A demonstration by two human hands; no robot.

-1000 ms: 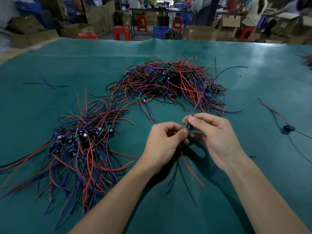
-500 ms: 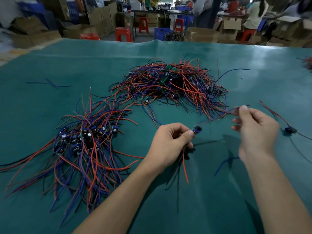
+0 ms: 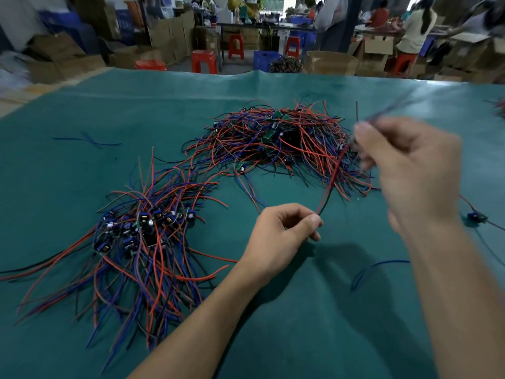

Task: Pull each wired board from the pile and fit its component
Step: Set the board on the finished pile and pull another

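My left hand (image 3: 284, 231) is near the middle of the green table mat (image 3: 300, 324), thumb and forefinger pinched on the lower end of a red and black wire pair (image 3: 332, 181). The small board at that end is hidden by my fingers. The wires arc up and right to my right hand (image 3: 410, 170), which is raised, blurred, and closed on their upper stretch; a blurred wire end sticks out beyond it. Behind lies the tangled pile of wired boards (image 3: 273, 140). At the left sits a second pile (image 3: 144, 231) with blue components grouped together.
A lone wired board (image 3: 476, 216) lies at the right. A loose blue wire (image 3: 377, 266) rests near my right forearm, and two crossed blue wires (image 3: 90, 140) lie far left. Beyond the table edge are red stools, cardboard boxes and seated people.
My hands were together on the small board. The right hand then drew away to the right and has risen, pulling the wires taut from the left hand, which stayed roughly in place.
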